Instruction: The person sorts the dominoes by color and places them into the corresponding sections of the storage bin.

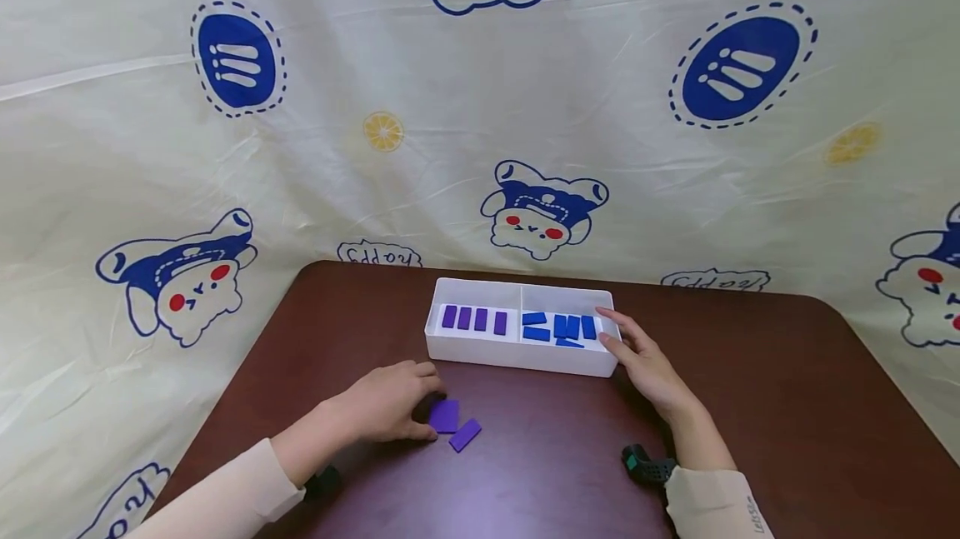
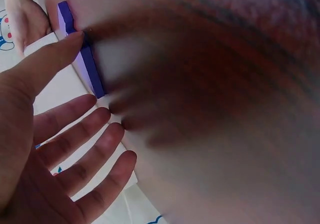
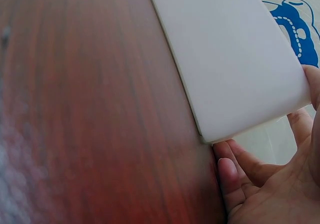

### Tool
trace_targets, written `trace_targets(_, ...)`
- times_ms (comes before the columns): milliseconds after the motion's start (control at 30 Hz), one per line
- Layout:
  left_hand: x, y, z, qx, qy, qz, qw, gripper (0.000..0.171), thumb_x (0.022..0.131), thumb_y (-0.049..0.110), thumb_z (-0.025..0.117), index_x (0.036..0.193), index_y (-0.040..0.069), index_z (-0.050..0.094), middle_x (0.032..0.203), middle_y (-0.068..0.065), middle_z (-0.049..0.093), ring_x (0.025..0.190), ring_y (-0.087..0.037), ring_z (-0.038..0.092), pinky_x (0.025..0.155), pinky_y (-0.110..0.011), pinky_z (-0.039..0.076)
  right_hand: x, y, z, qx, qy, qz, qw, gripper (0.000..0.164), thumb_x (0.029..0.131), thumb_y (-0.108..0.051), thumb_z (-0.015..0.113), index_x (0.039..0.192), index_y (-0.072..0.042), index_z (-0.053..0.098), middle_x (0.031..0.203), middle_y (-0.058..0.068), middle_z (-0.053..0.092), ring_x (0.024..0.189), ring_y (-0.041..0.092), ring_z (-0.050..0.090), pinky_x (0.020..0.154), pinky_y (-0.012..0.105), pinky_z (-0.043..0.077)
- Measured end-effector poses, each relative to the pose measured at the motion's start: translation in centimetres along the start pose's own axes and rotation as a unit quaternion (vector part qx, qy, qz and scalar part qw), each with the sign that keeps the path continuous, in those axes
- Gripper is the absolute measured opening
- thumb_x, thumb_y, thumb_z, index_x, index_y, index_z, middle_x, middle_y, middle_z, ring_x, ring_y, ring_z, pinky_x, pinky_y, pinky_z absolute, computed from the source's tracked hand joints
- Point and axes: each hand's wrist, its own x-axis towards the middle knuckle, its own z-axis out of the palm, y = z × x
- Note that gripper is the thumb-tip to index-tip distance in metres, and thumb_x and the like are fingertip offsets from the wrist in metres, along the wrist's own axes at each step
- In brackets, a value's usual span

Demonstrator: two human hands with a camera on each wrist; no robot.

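Observation:
Beside two flat purple pieces on the table, my left hand (image 1: 393, 401) lies with fingers spread and slightly bent. The wider purple piece (image 1: 445, 416) is between its thumb and fingertips; the narrow purple piece (image 1: 466, 435) lies diagonally nearby. In the left wrist view the thumb tip meets the edge of a purple piece (image 2: 92, 72), and the fingers are apart from it. At its right end, a white two-compartment box (image 1: 517, 353) is held by my right hand (image 1: 648, 368), thumb and fingers around the end wall. In the right wrist view several fingers (image 3: 250, 166) curl by its lower corner.
Several purple tiles (image 1: 464, 318) stand in a row in the box's left compartment. Several blue tiles (image 1: 536, 334) lie at mixed angles in the right one. A divider (image 1: 521, 314) separates them. The brown table (image 1: 540, 447) ends at a printed curtain (image 1: 315, 164) behind.

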Motion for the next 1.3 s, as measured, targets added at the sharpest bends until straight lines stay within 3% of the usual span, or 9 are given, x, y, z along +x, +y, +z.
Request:
trace_targets(267, -0.6, -0.1, 0.3, -0.018, 0.010, 0.001, 0.9998, 0.044, 0.082, 0.043, 0.086, 0.116, 0.016, 0.075, 0.102, 0.007, 0.062, 0.093, -0.008, 0.060, 0.081, -0.031, 0.057, 0.4, -0.2, 0.5, -0.001, -0.004, -0.008, 1.000, 0.061, 0.108, -0.048, 0.051, 0.163, -0.033, 0.031, 0.169, 0.019, 0.025, 0.144, 0.043, 0.035, 0.115, 0.073, 0.030)
trace_targets(533, -0.5, -0.3, 0.2, -0.024, 0.005, 0.009, 0.9997, 0.041, 0.084, 0.040, 0.085, 0.115, 0.016, 0.076, 0.103, 0.007, 0.064, 0.092, -0.006, 0.059, 0.083, -0.029, 0.056, 0.2, -0.3, 0.5, -0.003, -0.005, -0.010, 1.000, 0.062, 0.107, -0.049, 0.051, 0.163, -0.033, 0.031, 0.167, 0.021, 0.026, 0.143, 0.043, 0.036, 0.114, 0.072, 0.032)
trace_targets(1300, -0.2, -0.6, -0.8, -0.016, 0.004, 0.005, 0.9998, 0.040, 0.085, 0.041, 0.084, 0.117, 0.019, 0.076, 0.109, 0.006, 0.067, 0.100, -0.010, 0.062, 0.087, -0.033, 0.058, 0.0, -0.3, 0.2, -0.005, 0.001, -0.002, 1.000, 0.062, 0.107, -0.048, 0.052, 0.163, -0.033, 0.031, 0.169, 0.023, 0.020, 0.147, 0.046, 0.030, 0.115, 0.075, 0.029)
